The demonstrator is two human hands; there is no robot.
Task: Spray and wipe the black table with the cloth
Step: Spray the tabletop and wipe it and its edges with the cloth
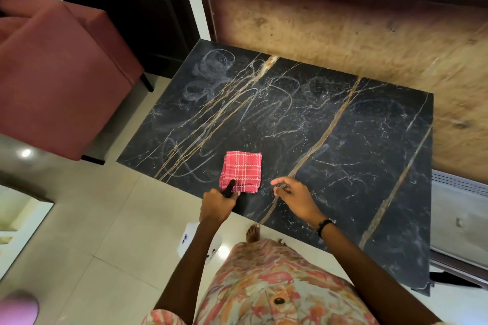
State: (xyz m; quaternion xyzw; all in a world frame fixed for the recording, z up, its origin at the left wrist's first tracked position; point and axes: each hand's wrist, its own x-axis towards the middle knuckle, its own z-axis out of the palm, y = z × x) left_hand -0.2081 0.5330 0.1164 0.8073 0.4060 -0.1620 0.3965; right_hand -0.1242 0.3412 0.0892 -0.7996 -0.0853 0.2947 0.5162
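1. Left of the surface (356, 145): a red armchair (60, 74) on the tiled floor (111, 232), well apart from the hands.
2. Far left corner of the surface: pale swirls and ring marks (211, 71) on the black marble-look top, probably dried smears or residue, so most of the wiping looks undone.
3. Near edge, left of centre: left hand (217, 206) clenched around a dark object (229, 188), most likely the nozzle and trigger of a spray bottle (195, 240) whose pale body shows below the wrist, off the edge. Tip points over the corner of the cloth toward the surface, presumably to wet the patch ahead before wiping. Wrist straight, forearm reaching forward from the body.
4. Just beyond that hand: folded red checked cloth (241, 171) flat on the surface, close to the near edge, near left corner under the dark tip; parked within reach, it seems, while spraying comes first.
5. Right of the cloth: right hand (293, 196) released, grasping nothing, fingers (277, 181) loosely curled and hovering just beside the cloth's near right corner, apparently ready to take it. Palm down, wrist with a dark band (325, 225), elbow bent back toward the body.
6. Right half of the surface: bare, with gold veins; a wooden panel (343, 24) along the far edge.
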